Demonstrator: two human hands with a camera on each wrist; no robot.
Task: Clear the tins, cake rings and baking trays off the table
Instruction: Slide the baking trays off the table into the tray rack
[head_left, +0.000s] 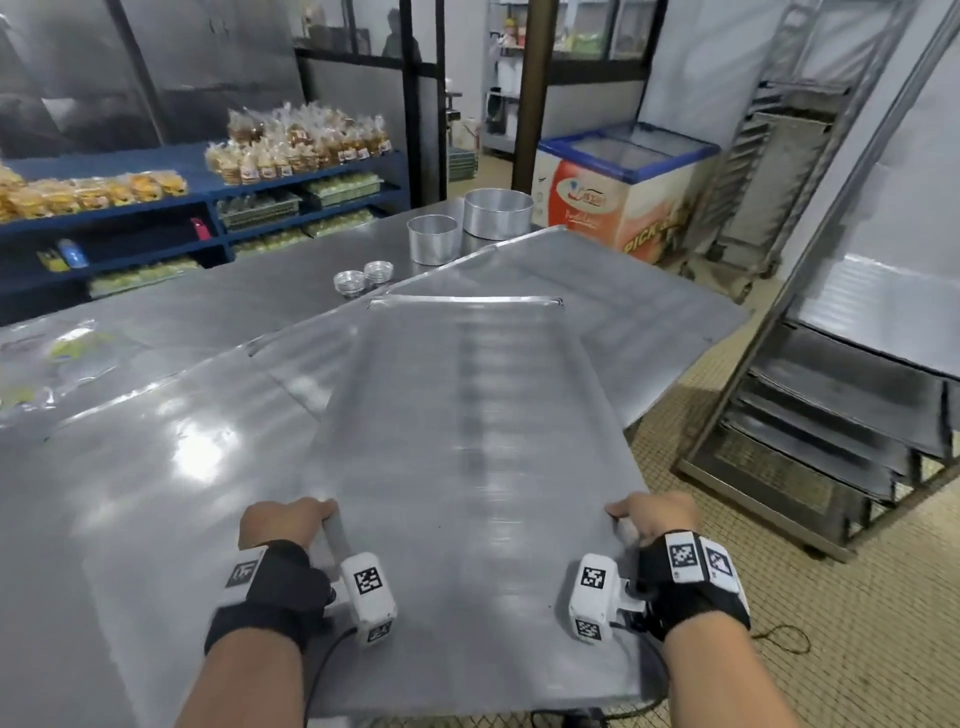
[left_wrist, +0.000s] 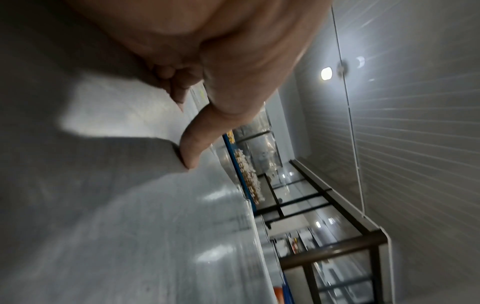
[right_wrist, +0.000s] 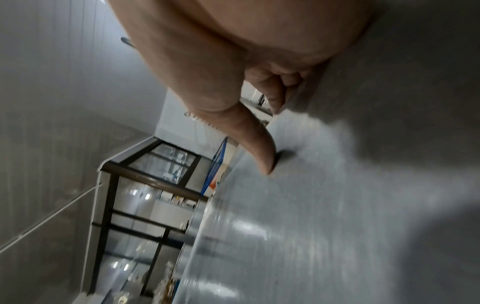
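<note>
Chest freezer, front panel: large orange lettering "PICK", cut off by tray edge; rest unreadable. Red oval logo above it, script blurred, not legible. Packaged goods on blue shelf: small labels, too small to read. Wrist-camera housings: black-and-white square marker codes, no letters or numbers. Wrist views: no readable text.
</note>
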